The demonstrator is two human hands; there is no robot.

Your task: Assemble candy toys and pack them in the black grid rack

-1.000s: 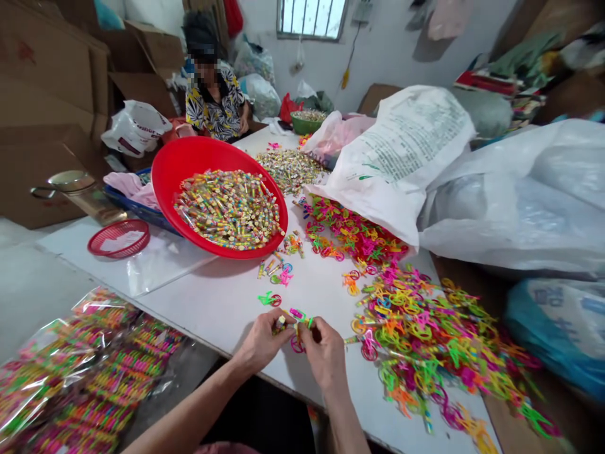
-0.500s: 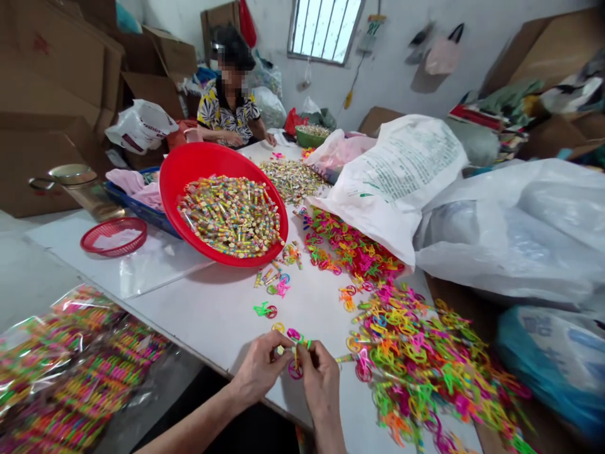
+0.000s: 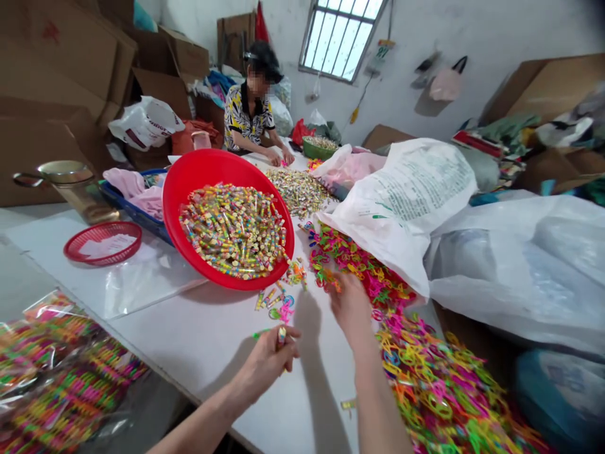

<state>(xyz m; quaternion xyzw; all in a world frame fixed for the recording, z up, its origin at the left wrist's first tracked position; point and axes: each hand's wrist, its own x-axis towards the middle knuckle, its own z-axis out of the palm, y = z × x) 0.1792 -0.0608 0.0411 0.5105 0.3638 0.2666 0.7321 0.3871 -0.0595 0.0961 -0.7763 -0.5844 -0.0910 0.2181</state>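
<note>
My left hand (image 3: 269,358) is closed around a small candy-filled tube (image 3: 282,335), held upright above the white table (image 3: 227,328). A bit of a green plastic toy shows just behind its knuckles. My right hand (image 3: 350,309) reaches forward, fingers stretched out and slightly blurred, to the colourful plastic bicycle toys (image 3: 362,261) spilling from the white sack (image 3: 401,183). Its fingertips are beside orange and green toys; whether they touch them is hard to see. A pink and green toy (image 3: 285,310) lies beyond my left hand, near a few loose tubes (image 3: 268,297).
A tilted red basin (image 3: 189,189) full of tubes stands at centre left. More toys (image 3: 444,391) heap along the right edge. A red basket (image 3: 101,252), a glass jug (image 3: 70,189) and packed bags (image 3: 61,378) are at left. A co-worker (image 3: 250,113) sits across the table.
My hands, together over a toy before, are now apart. The right hand moved forward to the sack's mouth; the left shifted slightly left with a tube. The co-worker leans closer over the table.
</note>
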